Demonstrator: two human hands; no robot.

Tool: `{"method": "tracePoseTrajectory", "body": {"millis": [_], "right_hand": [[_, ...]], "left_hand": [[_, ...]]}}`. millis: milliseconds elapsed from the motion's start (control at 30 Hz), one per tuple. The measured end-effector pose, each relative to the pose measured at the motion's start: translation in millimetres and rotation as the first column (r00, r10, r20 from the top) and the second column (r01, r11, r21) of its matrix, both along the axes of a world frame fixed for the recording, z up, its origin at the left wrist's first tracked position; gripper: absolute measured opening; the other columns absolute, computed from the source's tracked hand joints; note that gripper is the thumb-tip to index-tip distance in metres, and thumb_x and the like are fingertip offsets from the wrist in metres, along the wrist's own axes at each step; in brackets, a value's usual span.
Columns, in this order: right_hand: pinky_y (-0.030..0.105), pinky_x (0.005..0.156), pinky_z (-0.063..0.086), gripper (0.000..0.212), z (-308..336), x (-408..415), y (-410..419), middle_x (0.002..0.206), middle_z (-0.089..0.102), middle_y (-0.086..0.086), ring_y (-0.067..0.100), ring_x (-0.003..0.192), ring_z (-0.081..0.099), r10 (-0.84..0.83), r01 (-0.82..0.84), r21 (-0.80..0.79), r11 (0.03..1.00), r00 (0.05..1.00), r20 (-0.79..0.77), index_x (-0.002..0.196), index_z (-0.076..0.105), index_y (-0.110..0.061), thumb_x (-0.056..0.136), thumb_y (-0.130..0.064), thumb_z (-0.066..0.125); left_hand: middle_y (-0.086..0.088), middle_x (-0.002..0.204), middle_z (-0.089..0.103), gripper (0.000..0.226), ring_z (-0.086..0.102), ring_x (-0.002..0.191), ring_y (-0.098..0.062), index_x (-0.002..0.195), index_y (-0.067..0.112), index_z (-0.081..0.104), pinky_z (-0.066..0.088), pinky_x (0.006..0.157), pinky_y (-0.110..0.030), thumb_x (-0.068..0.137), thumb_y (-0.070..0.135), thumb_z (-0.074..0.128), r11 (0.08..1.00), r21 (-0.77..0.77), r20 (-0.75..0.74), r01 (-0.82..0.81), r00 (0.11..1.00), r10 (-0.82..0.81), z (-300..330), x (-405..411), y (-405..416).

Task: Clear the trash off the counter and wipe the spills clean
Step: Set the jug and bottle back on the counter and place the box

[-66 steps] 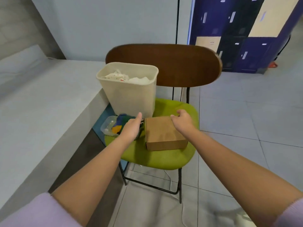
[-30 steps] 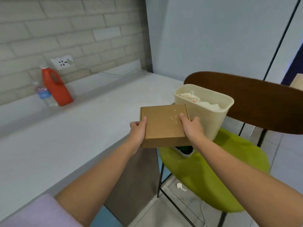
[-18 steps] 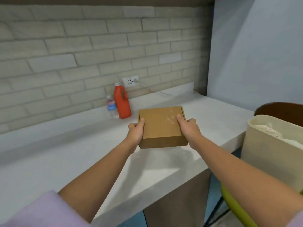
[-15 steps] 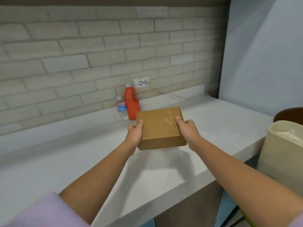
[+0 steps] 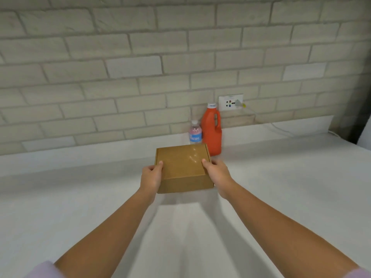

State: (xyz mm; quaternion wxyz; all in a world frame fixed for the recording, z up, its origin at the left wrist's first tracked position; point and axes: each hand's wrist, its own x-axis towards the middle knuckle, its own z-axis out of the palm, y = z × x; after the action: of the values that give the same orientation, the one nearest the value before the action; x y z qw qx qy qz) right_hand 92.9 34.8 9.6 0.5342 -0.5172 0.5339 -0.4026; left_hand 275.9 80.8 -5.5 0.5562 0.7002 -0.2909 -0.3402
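We cannot see the fingers of the left hand (image 5: 151, 175) or of the right hand (image 5: 217, 172): they pass behind the sides of the cardboard box (image 5: 181, 168), and only the thumbs lie in view on its lid. The box hides its own underside, so we cannot tell whether it touches the counter (image 5: 291, 177) or hangs just above it. Its far edge covers the base of the water bottle (image 5: 195, 133), whose label is blurred and partly cut. The lilac sleeves (image 5: 40, 270) run off the bottom edge. At centre right, the plug in the wall socket (image 5: 230, 101) is too small to make out.
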Motion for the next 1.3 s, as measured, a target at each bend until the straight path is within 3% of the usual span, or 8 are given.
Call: {"method": "tracePoseTrajectory", "body": {"millis": [167,267,367,633,1000,1133,1233,1300], "right_hand": [[0.035,0.086,0.048,0.01,-6,39,-56,0.082,0.059,-0.001,0.018,0.082,0.059,0.118,-0.118,0.001,0.993,0.993,-0.004,0.088,0.057,-0.014,0.092,-0.022,0.052],[0.036,0.086,0.048,0.02,-16,54,-87,0.093,0.06,0.004,0.024,0.09,0.06,0.178,-0.178,0.019,0.984,0.983,-0.044,0.11,0.055,-0.013,0.093,-0.022,0.05],[0.033,0.083,0.048,0.024,-32,64,-113,0.102,0.063,0.006,0.023,0.092,0.06,0.215,-0.213,0.034,0.977,0.973,-0.079,0.113,0.057,-0.012,0.093,-0.02,0.047],[0.036,0.103,0.041,0.042,-59,82,-153,0.134,0.053,0.004,0.024,0.121,0.051,0.275,-0.268,0.069,0.961,0.949,-0.156,0.135,0.044,-0.014,0.095,-0.027,0.045],[0.025,0.089,0.036,0.033,-60,92,-172,0.127,0.055,0.003,0.019,0.108,0.051,0.238,-0.239,0.009,0.971,0.957,-0.169,0.128,0.049,-0.016,0.099,-0.023,0.037],[0.029,0.095,0.038,0.036,-60,91,-171,0.132,0.054,0.003,0.021,0.117,0.051,0.254,-0.256,0.016,0.967,0.948,-0.192,0.13,0.047,-0.016,0.098,-0.028,0.037],[0.029,0.098,0.036,0.042,-57,84,-165,0.138,0.049,0.003,0.022,0.125,0.046,0.302,-0.299,0.044,0.953,0.932,-0.199,0.136,0.041,-0.019,0.098,-0.036,0.038],[0.031,0.101,0.033,0.049,-53,78,-159,0.145,0.041,0.004,0.024,0.132,0.04,0.305,-0.296,0.074,0.952,0.93,-0.204,0.142,0.033,-0.016,0.098,-0.037,0.037]], "left_hand": [[-0.005,0.109,0.058,0.035,0.057,0.1,-0.025,0.115,0.015,0.043,0.047,0.097,-0.046,0.09,0.036,0.057,0.998,0.014,-0.122,-0.055,0.991,0.057,-9,29,-36],[-0.006,0.115,0.056,0.047,0.058,0.104,-0.025,0.126,0.015,0.04,0.047,0.098,-0.045,0.088,0.034,0.061,0.997,0.004,-0.131,-0.081,0.988,0.08,-19,41,-59],[-0.009,0.122,0.058,0.053,0.059,0.107,-0.027,0.131,0.011,0.044,0.047,0.099,-0.045,0.086,0.033,0.063,0.994,0.003,-0.12,-0.108,0.987,0.108,-30,52,-82],[-0.007,0.109,0.062,0.027,0.06,0.09,-0.019,0.117,0.009,0.051,0.047,0.08,-0.029,0.092,0.016,0.058,0.987,-0.071,-0.056,-0.147,0.988,0.143,-50,56,-122],[-0.003,0.116,0.056,0.06,0.058,0.095,-0.013,0.133,0.011,0.032,0.046,0.079,-0.023,0.085,0.017,0.067,0.993,-0.089,-0.02,-0.083,0.996,0.082,-60,56,-137],[-0.001,0.117,0.055,0.054,0.058,0.103,-0.018,0.123,0.015,0.04,0.047,0.087,-0.029,0.082,0.032,0.07,0.998,-0.011,0.096,-0.07,0.993,0.07,-62,62,-136],[-0.005,0.125,0.051,0.084,0.055,0.114,-0.024,0.126,0.013,0.045,0.047,0.098,-0.038,0.063,0.063,0.073,0.995,0.058,0.292,-0.086,0.954,0.065,-64,62,-132],[-0.011,0.143,0.032,0.091,0.035,0.133,-0.029,0.138,0.015,0.036,0.035,0.11,-0.043,0.066,0.054,0.076,0.99,0.118,0.396,-0.075,0.918,0.022,-59,55,-127]]}}
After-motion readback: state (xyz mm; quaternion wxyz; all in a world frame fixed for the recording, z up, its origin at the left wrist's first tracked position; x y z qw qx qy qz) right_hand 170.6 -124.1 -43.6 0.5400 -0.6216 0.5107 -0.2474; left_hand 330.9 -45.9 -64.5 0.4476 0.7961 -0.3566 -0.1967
